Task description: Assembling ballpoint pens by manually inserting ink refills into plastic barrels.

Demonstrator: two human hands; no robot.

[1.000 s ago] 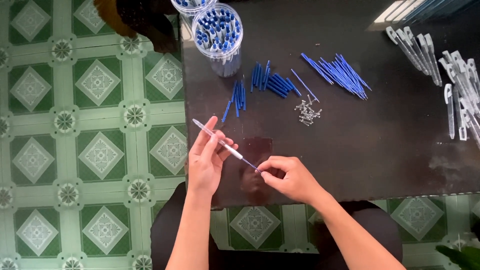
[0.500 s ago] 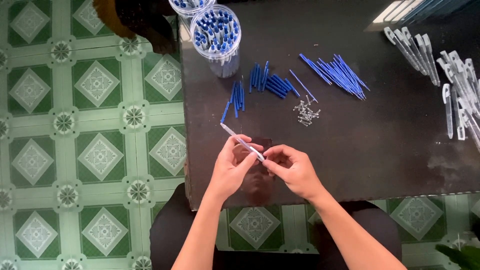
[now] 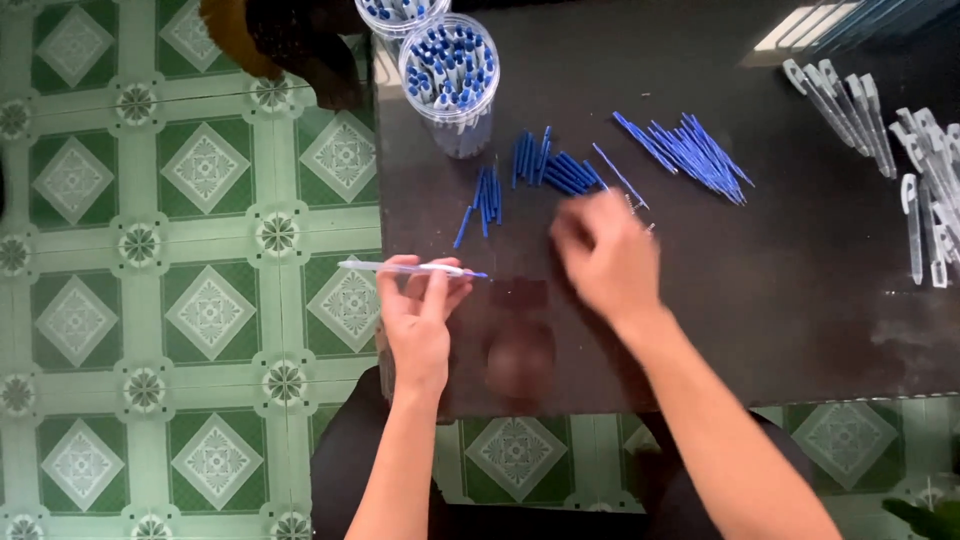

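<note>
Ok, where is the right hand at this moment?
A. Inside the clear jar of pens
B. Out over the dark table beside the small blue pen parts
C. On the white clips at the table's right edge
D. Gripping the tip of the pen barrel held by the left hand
B: the right hand, blurred, is over the dark table beside the small blue pen parts, apart from the left hand and its pen barrel.

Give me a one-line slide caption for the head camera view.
Left hand holds a clear pen barrel level while the blurred right hand reaches over the dark table.
</note>
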